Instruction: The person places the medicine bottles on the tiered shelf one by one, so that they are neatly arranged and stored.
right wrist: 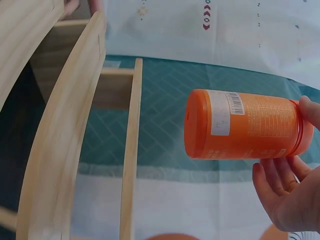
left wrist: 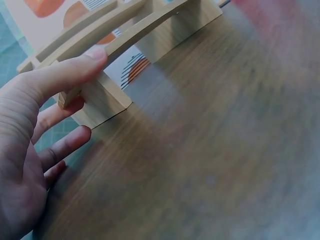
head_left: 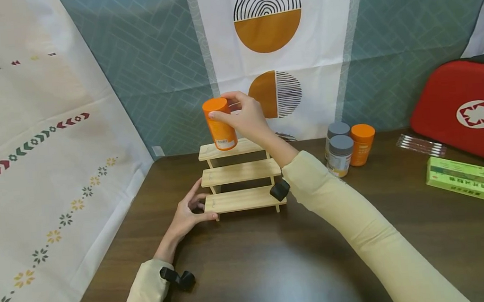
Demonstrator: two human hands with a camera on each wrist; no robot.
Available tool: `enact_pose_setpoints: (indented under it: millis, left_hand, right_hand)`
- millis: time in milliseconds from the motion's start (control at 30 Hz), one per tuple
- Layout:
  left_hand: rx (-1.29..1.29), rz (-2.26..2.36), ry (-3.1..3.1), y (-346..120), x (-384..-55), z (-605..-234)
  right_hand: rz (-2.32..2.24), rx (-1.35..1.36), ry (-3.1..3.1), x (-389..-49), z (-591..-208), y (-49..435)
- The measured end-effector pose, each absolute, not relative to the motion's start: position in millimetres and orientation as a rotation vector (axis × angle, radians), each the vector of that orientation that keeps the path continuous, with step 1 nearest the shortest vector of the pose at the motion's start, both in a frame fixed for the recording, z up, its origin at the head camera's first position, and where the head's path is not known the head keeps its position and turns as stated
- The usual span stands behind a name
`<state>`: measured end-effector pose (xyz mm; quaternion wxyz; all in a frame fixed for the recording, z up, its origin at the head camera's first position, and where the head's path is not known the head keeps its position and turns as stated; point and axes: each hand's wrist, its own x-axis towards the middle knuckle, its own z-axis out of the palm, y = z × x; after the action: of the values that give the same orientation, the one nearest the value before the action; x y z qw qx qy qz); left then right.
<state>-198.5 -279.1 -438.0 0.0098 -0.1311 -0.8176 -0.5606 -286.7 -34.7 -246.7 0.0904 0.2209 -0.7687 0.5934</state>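
Observation:
An orange bottle hangs in the air over the left part of the top step of a three-tier wooden rack. My right hand grips it near its lid, and the bottle tilts slightly. In the right wrist view the bottle shows a white barcode label near its base, apart from the steps. At the lowest step's left end, my left hand holds the rack. The left wrist view has the thumb on the step's edge, with a finger below it.
Right of the rack stand two grey-lidded bottles and another orange bottle. Farther right lie a clear packet of swabs, a green box and a red case. Patterned cloth hangs behind the table.

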Motion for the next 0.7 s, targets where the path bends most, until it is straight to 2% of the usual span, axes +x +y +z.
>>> enact_pose_setpoints:
  millis: [367, 700]
  left_hand:
    - [-0.374, -1.707, -2.579, -281.4, -197.3, -437.5]
    - [-0.371, -1.725, -2.582, -279.0, -199.3, -438.2]
  right_hand:
    - [1.821, 0.520, -2.290, -293.2, -252.0, -77.4]
    - [1.775, 0.460, -2.313, -296.5, -270.9, -90.8]
